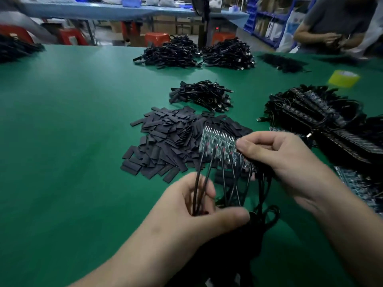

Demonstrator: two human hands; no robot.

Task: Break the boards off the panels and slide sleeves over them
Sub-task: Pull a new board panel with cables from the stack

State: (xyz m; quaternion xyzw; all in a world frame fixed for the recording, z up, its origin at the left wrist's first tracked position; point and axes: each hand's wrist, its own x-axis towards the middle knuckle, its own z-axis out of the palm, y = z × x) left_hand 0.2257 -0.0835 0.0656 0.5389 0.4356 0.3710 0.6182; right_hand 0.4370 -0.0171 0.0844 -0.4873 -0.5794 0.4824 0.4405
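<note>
Nearest, the left hand curls its fingers round thin black wires. These run up to a panel, a flat strip of small boards with silvery pins, held above the smooth green table toward its near edge. The right hand pinches the panel's right end. Just behind lies a loose heap of flat, matte black sleeves. By the right edge, stacked panels tangle with cables. Farther off sit cable bundles and a yellow tape roll.

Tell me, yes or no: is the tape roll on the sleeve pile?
No, the tape roll sits on the bare mat, well apart from the sleeve pile.
</note>
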